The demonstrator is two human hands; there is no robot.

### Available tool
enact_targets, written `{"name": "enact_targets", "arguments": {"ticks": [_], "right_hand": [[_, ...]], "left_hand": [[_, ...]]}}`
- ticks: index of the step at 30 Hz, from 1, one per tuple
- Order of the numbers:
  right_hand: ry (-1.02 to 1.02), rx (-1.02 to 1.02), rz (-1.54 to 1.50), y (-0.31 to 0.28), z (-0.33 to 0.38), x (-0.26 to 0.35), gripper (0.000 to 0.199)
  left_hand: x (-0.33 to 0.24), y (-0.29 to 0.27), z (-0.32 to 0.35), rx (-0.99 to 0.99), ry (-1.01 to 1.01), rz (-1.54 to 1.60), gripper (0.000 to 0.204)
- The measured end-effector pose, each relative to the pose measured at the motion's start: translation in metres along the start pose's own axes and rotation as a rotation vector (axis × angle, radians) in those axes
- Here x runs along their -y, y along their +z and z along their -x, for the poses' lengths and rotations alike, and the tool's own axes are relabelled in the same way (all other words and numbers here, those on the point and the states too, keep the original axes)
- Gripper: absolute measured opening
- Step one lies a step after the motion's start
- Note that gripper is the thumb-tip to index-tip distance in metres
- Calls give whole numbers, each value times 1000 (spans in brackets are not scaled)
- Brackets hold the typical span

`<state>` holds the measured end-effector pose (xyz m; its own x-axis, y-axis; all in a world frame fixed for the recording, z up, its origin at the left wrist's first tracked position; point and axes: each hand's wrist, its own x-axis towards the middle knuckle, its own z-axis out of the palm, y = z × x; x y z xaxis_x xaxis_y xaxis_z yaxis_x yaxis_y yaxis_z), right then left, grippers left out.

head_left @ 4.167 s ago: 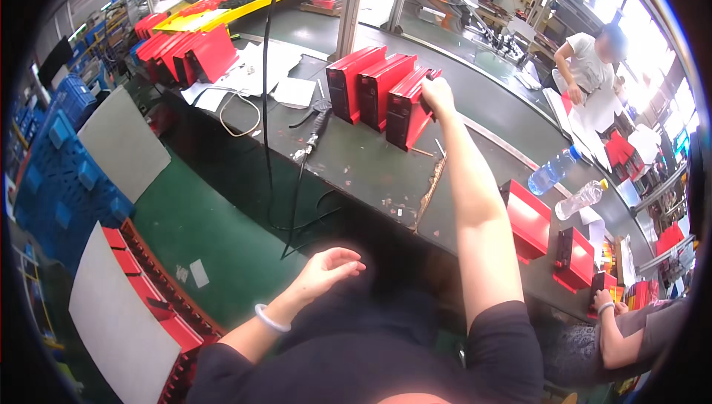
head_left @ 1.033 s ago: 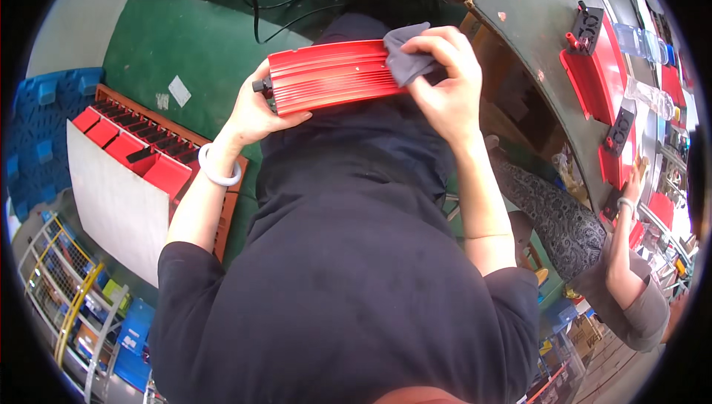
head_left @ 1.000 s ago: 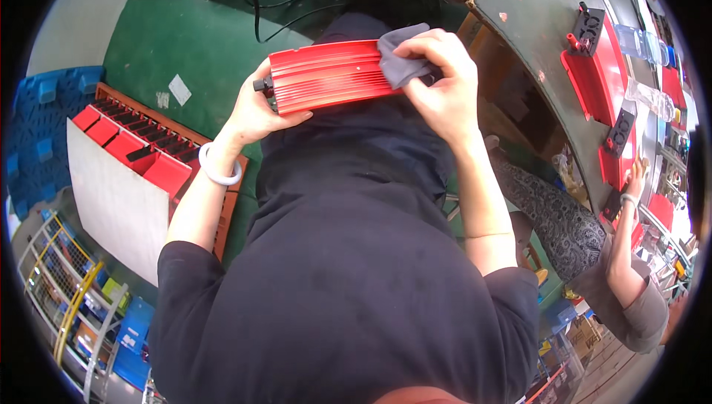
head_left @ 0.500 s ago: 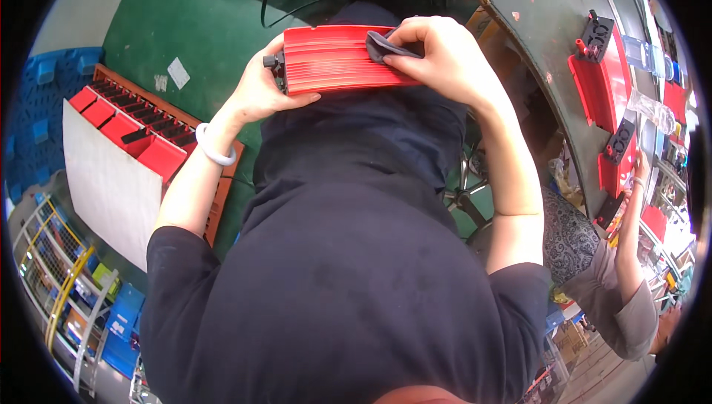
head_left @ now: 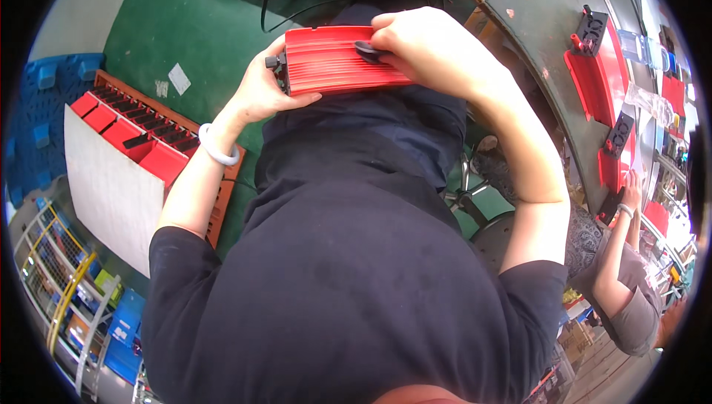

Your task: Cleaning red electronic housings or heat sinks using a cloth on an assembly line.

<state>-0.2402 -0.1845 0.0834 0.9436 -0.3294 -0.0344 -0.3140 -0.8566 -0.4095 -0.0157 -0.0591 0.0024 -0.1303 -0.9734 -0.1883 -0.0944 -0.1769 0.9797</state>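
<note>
A ribbed red metal housing (head_left: 326,59) with a black end and a black knob lies across my lap. Gripping its left end is my left hand (head_left: 259,89), the thumb along the near edge and a white bangle on the wrist. My right hand (head_left: 423,48) bends over the right part of the housing. Its fingers pinch a dark cloth (head_left: 368,51), which is pressed against the ribbed face. That hand covers the housing's right end.
At left, an orange-brown crate (head_left: 215,204) holds several red housings beside a pale board (head_left: 111,181). A blue pallet (head_left: 44,107) lies beyond. On the green bench (head_left: 530,18) at right stand more red housings (head_left: 593,77); a co-worker's hand (head_left: 632,192) touches one.
My right hand has turned and its elbow has swung outward; the cloth has shifted slightly left and down on the housing. My left hand keeps its hold. The co-worker's arm has moved.
</note>
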Motion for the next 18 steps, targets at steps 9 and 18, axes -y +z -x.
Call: {"name": "enact_targets", "arguments": {"ticks": [9,18], "right_hand": [[-2,87,-62,-5,16,-20,13],[152,-87,-353,5,22,-31,16]], "left_hand": [[-2,-2,-2,32,34,-39,79],[3,1,-4,-5,1,-2,87]]}}
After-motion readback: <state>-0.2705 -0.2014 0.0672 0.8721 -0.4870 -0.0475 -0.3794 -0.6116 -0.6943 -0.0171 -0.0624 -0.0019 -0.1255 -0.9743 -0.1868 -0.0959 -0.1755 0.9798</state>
